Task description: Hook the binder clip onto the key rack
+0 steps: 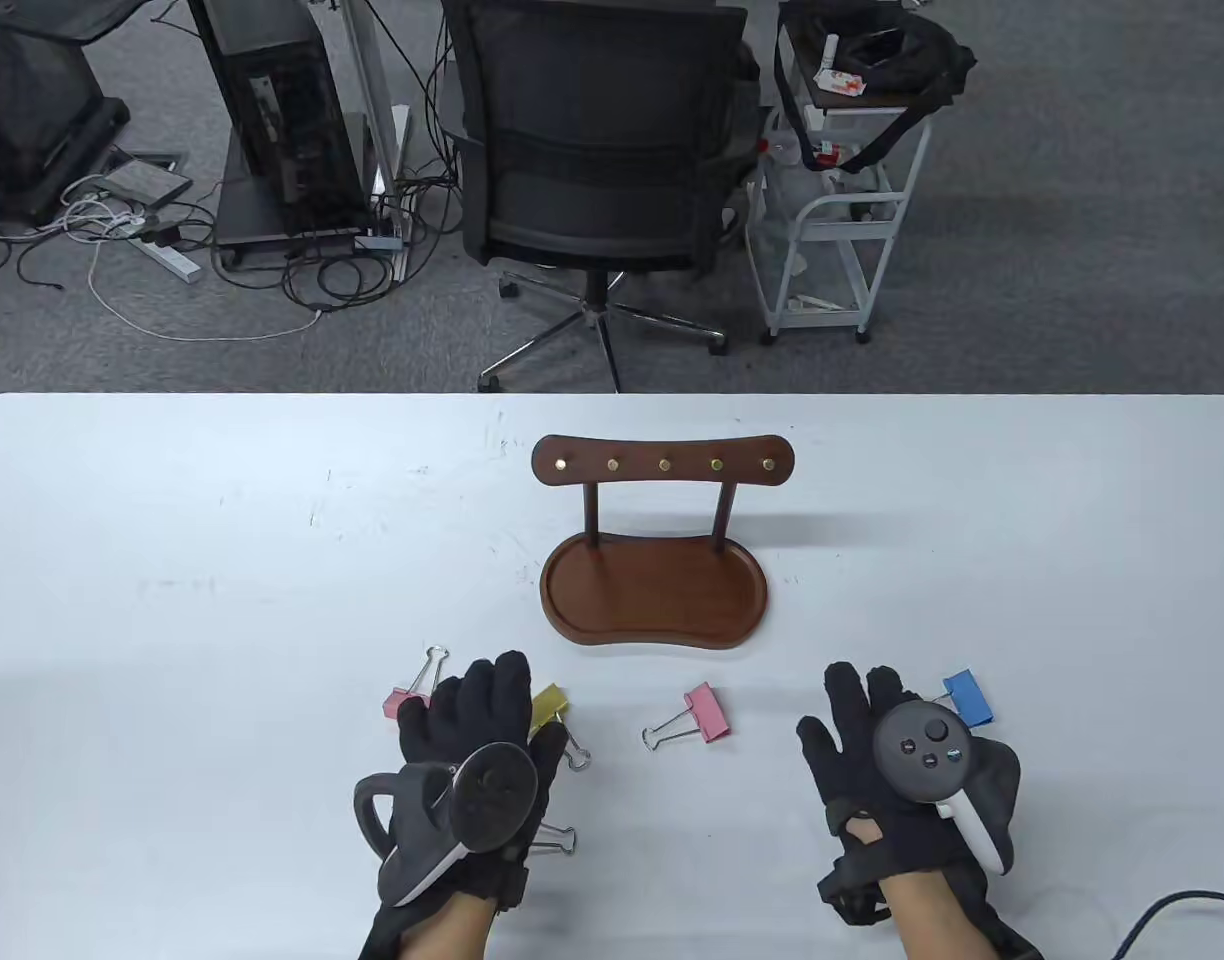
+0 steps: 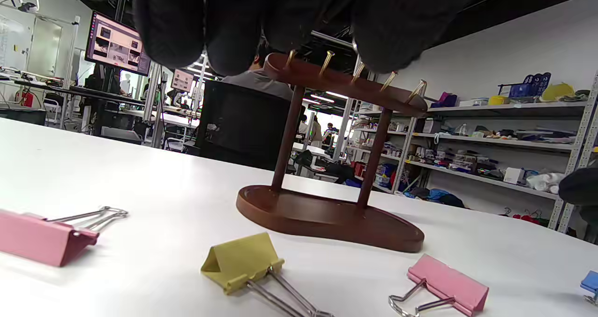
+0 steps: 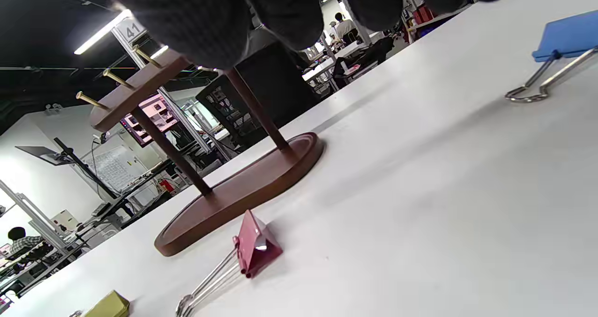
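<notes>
The brown wooden key rack with brass pegs stands mid-table on its tray base. It also shows in the left wrist view and the right wrist view. Binder clips lie in front of it: a pink clip, a yellow clip, a second pink clip and a blue clip. My left hand is open and empty, fingers spread between the first pink clip and the yellow one. My right hand is open and empty, just left of the blue clip.
A wire handle of another clip pokes out beside my left wrist. An office chair and a white cart stand beyond the table's far edge. A cable lies at the bottom right.
</notes>
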Demonstrator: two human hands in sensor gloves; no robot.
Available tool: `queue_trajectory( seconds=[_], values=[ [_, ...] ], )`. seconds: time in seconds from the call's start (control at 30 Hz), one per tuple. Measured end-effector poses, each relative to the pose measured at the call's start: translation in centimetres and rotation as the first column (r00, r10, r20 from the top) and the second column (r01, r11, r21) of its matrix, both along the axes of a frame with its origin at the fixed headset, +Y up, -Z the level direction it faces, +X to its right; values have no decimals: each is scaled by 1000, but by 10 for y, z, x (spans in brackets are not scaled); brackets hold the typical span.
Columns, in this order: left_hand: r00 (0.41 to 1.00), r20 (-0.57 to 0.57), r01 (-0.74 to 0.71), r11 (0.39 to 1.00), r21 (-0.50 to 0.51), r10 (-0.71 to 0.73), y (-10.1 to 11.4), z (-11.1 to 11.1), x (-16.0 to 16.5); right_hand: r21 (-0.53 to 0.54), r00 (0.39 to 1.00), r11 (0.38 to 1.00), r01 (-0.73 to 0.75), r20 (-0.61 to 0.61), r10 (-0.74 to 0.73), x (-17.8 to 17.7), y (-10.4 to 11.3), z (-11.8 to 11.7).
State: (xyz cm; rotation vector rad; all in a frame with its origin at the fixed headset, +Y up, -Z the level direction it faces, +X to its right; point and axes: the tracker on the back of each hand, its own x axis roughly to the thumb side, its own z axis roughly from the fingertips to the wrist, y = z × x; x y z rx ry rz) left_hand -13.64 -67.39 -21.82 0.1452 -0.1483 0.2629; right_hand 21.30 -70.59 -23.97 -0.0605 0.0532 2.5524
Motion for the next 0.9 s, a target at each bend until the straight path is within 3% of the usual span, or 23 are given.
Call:
queue_trajectory(
  seconds=[0.5,0.8,0.9],
  values=[
    [1000,6,10,1000,-14,-10,1,-1,5,-16,1000,1000,-6,-14,6,-2,-5,0],
    [996,-77,46,997,-58,-51,5,-16,-2,-27,1000,1000,11,-23,-12,-4,-7,0],
    [989,-81,120,989,-85,-127,3,-22,-4,-30,1000,999,13,-26,-14,-4,-7,-1]
  ],
)
